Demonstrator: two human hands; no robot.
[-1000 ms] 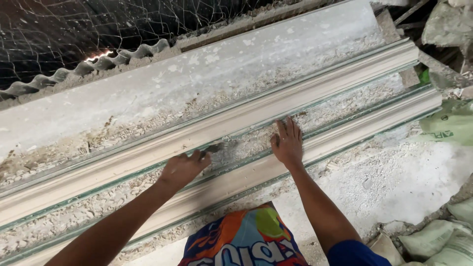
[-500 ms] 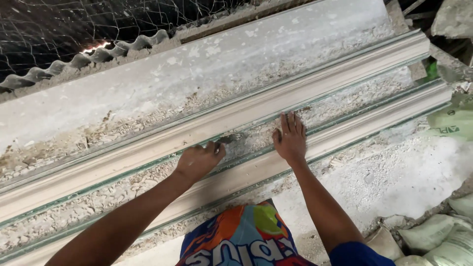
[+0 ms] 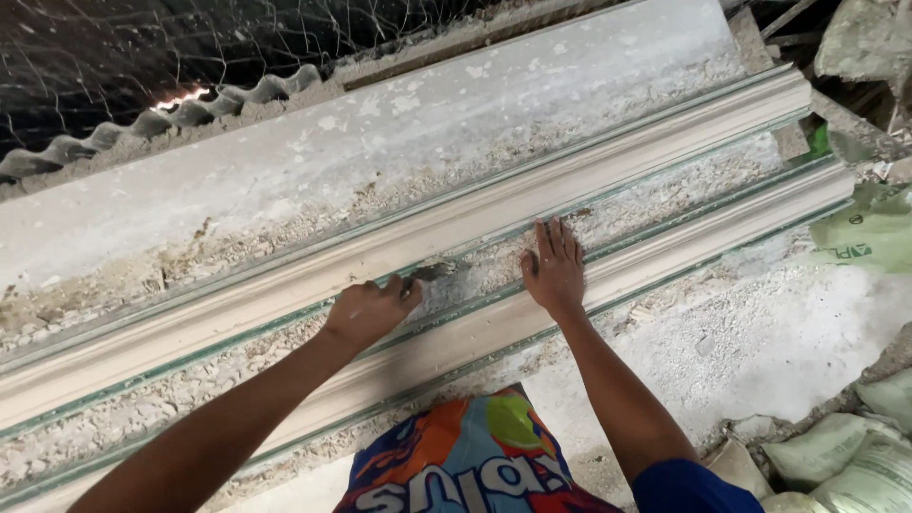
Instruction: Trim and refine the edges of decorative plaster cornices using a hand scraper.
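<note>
Head view, left hand [image 3: 369, 309] gripping scraper [image 3: 432, 272] against upper moulding [image 3: 589, 176] edge, right hand [image 3: 554, 269] lying spread flat on gritty channel [image 3: 665, 204], lower moulding [image 3: 703, 233] just beside.

A long dusty white surface [image 3: 313, 171] runs from near left to far right; two pale moulded strips [image 3: 665, 133] lie along it, with crumbled plaster rubble [image 3: 665, 195] between them

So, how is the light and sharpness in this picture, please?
Head view: even, soft light on the pale moulding strips; the netting at top left is dark, with one glaring bright spot; left hand and right hand are fairly sharp, without hard shadows.
</note>
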